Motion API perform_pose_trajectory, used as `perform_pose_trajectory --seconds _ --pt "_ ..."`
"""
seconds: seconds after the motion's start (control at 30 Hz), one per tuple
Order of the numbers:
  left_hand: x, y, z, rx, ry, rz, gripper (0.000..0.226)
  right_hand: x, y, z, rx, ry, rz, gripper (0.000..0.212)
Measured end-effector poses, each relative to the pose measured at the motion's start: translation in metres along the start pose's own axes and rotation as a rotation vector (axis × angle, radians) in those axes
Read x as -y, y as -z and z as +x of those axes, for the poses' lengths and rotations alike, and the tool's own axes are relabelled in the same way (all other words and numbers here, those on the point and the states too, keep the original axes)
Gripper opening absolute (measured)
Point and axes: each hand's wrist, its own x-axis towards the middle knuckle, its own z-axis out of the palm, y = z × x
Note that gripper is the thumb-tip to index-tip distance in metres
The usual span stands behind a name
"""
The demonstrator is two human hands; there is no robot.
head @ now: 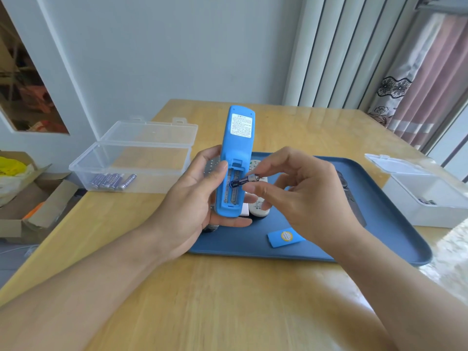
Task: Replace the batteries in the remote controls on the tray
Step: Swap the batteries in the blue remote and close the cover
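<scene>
My left hand (187, 198) holds a light blue remote (235, 148) back side up above the dark blue tray (395, 234). Its battery compartment (233, 191) is open and both slots look empty. My right hand (304, 196) pinches a blue battery (243, 181) by one end, tilted just over the open compartment. The remote's blue battery cover (285, 236) lies on the tray near its front edge. A white remote (258, 206) lies on the tray behind my hands, and a dark remote (352, 196) is partly hidden by my right hand.
An open clear plastic box (141, 158) with several blue batteries (111, 182) stands at the table's left edge. A white open box (428, 193) stands at the right, something small inside. Cardboard boxes (33, 198) sit on the floor to the left.
</scene>
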Motion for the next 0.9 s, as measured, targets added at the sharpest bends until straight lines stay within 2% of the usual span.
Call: perform_pose_trajectory --seconds 0.2,0.37,0.47,0.67,0.8,0.9 --pt "0.003 -0.002 -0.002 0.093 0.097 0.002 0.039 0.002 -0.007 -0.001 0.003 0.032 0.001 0.019" --pt "0.002 -0.004 -0.004 0.130 0.153 -0.052 0.039 0.010 -0.005 -0.002 0.019 -0.061 0.064 0.041" --pt "0.001 -0.004 -0.005 0.135 0.142 -0.024 0.041 0.012 -0.005 -0.002 0.010 -0.029 -0.019 0.050" --pt "0.001 -0.002 -0.004 0.126 0.127 -0.027 0.034 0.006 -0.010 -0.002 -0.036 0.010 -0.161 0.051" --pt "0.000 -0.005 -0.006 0.102 0.127 -0.082 0.036 0.009 -0.007 0.002 -0.091 -0.123 0.062 0.044" --pt "-0.003 -0.004 -0.005 0.036 0.114 -0.127 0.032 0.003 0.001 0.009 -0.132 -0.400 0.306 0.034"
